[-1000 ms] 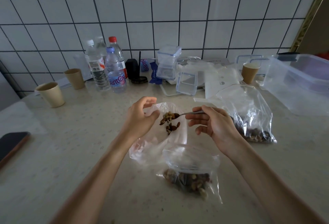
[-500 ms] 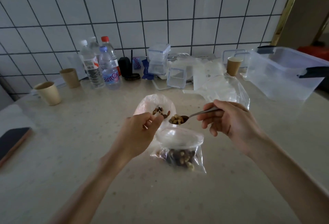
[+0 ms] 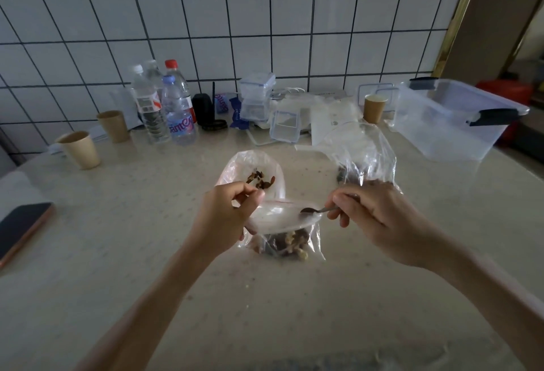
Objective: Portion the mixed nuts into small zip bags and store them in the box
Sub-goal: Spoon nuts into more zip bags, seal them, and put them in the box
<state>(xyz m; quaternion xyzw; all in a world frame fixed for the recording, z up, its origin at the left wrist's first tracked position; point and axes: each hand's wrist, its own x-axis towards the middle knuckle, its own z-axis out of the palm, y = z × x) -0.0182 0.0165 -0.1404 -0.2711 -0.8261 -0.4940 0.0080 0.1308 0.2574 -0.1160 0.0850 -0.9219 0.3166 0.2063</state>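
Note:
My left hand (image 3: 226, 217) pinches the rim of a small zip bag (image 3: 282, 232) standing on the table, holding its mouth open; mixed nuts (image 3: 290, 242) lie at its bottom. My right hand (image 3: 376, 217) grips a metal spoon (image 3: 316, 210) whose bowl sits over the bag's mouth and looks empty. Behind my left hand another small bag (image 3: 253, 170) with a few nuts leans upright. A large bag of nuts (image 3: 362, 158) lies behind my right hand, partly hidden. The clear storage box (image 3: 453, 123) stands at the far right.
Paper cups (image 3: 79, 149) (image 3: 113, 126) (image 3: 374, 108), water bottles (image 3: 164, 105), small clear containers (image 3: 256, 96) and loose plastic sheets (image 3: 329, 117) line the tiled wall. A phone (image 3: 20, 229) lies at the table's left edge.
The spoon, loaded with nuts before, has come down to the front bag's mouth and now looks empty. My left hand shifted from the rear bag to the front bag's rim.

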